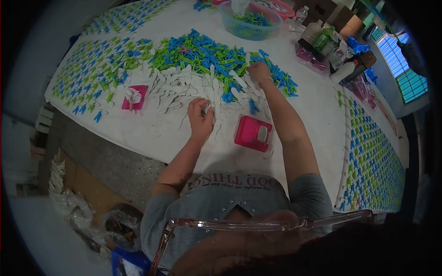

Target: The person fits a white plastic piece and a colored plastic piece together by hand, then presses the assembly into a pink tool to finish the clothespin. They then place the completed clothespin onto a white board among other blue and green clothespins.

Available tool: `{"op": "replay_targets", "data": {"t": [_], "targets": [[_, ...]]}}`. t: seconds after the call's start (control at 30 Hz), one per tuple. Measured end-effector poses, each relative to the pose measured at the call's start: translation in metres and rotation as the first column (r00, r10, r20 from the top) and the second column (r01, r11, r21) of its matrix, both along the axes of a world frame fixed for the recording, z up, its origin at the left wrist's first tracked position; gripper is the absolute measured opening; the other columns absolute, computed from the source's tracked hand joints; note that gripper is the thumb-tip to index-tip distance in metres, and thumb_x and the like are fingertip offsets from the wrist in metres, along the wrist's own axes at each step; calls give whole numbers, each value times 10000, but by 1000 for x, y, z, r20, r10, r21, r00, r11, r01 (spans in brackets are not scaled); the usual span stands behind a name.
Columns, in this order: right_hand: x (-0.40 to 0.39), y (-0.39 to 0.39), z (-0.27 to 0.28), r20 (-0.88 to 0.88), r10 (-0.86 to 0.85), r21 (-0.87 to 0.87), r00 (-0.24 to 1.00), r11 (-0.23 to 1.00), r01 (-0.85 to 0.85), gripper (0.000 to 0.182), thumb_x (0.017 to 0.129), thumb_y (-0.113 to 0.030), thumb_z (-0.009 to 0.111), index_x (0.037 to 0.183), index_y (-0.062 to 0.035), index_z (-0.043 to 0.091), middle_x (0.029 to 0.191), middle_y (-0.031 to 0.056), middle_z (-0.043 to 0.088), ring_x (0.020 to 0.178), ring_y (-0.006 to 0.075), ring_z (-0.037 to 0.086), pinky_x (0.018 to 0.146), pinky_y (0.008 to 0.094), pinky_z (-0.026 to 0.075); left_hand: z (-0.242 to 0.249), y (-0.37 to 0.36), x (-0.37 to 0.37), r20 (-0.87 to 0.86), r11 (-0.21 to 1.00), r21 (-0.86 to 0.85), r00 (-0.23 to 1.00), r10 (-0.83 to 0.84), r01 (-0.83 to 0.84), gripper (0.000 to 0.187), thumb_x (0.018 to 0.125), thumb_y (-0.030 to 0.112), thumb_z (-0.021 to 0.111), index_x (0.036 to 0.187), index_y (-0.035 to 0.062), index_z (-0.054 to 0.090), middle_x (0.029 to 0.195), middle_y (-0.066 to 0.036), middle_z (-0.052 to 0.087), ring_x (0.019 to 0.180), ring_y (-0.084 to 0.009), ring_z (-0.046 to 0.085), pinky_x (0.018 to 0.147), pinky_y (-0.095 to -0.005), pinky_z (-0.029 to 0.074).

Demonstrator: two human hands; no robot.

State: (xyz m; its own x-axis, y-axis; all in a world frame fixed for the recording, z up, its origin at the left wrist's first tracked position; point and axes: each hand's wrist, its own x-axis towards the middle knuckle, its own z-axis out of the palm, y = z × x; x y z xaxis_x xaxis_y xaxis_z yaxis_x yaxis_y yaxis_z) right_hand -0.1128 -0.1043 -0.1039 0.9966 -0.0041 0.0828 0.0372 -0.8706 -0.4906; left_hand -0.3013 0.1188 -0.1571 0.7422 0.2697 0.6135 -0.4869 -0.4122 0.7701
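Clip pile (207,53) borders R hand (258,74); L hand (201,118) well inside tbl (317,110) edge; both curled, grips unclear.

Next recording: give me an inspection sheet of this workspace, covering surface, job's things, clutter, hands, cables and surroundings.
Surface: white tabletop, largely covered.
Job's things: blue-and-green clip pile; flat white pieces spread on its near side.
Clutter: pink box near the person; translucent blue basin and bottles farther back.
Hands: left hand curled among the white pieces; right hand at the pile; grip unclear for both.
Cables: nothing seen.
Surroundings: barred window at right.
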Motion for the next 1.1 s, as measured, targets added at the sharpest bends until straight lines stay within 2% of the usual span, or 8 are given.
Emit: {"op": "replay_targets", "data": {"t": [0.23, 0.43, 0.67, 0.73, 0.77, 0.83, 0.97, 1.1], "targets": [[-97, -8, 57, -42, 262, 818, 964, 563, -117, 137, 867, -138, 661, 864, -35, 571, 740, 13, 619, 659, 76, 599, 596, 220, 495, 51, -6, 23, -128, 946, -141, 942, -311, 293, 246, 849, 119, 642, 1073, 38, 582, 1055, -106, 562, 912, -168, 562, 786, -285, 450], [-155, -23, 58, 16, 273, 864, 962, 480, -151, 124, 872, -133, 656, 894, -46, 570, 778, 8, 621, 652, 76, 596, 611, 214, 499, 70, -53, 49, -242, 518, -571, 473, -847, 636, 256, 884, 189, 646, 1059, 6, 610, 968, -74, 647, 802, -102, 591, 712, -268, 482], [-190, -64, 41, -5, 33, 869, 999, 495, -12, 100, 869, -119, 655, 877, -50, 582, 776, 4, 616, 660, 71, 575, 629, 219, 482, 56, -42, 90, -421, 824, 200, 806, -417, 531, 339, 843, 258, 668, 1083, 24, 616, 822, -100, 656, 707, -202, 613, 658, -303, 489], [-197, -69, 40, 103, -31, 853, 994, 517, -72, 114, 856, -114, 669, 874, -35, 588, 797, 12, 620, 697, 83, 582, 658, 232, 490, 66, -47, 89, 267, 762, 648, 934, -236, 7, 336, 860, 271, 655, 1089, 29, 607, 805, -78, 648, 712, -164, 608, 634, -294, 484], [-201, -70, 39, 103, -37, 856, 994, 512, -70, 114, 856, -114, 669, 874, -35, 588, 797, 12, 620, 697, 83, 582, 658, 232, 490, 67, -54, 84, 266, 758, 652, 933, -242, 11, 336, 860, 271, 655, 1089, 29, 607, 805, -78, 648, 712, -164, 608, 634, -294, 484], [-215, -66, 42, 568, 23, 381, 823, 878, -288, 116, 847, -90, 673, 880, -13, 592, 857, 26, 625, 755, 89, 596, 688, 236, 497, 95, -78, 51, -422, 702, -288, 572, -704, 652, 289, 879, 244, 645, 1073, 36, 598, 796, -42, 634, 702, -116, 597, 624, -262, 477], [-236, -57, 40, 673, 149, 104, 724, 951, -292, 122, 842, -62, 669, 932, -4, 609, 916, 36, 628, 804, 99, 605, 718, 243, 500, 97, -88, 37, -382, 573, -431, 434, -816, 697, 194, 910, 162, 614, 1058, 40, 581, 849, -7, 618, 702, -81, 582, 624, -219, 457], [-251, -60, 25, 286, -16, 689, 958, 699, -194, 151, 838, -54, 666, 983, -24, 640, 930, 44, 646, 810, 113, 619, 724, 256, 502, 94, -89, 24, -296, 613, -300, 539, -788, 731, 183, 866, 113, 657, 1020, 32, 599, 812, -8, 630, 693, -71, 589, 647, -210, 475]]}}
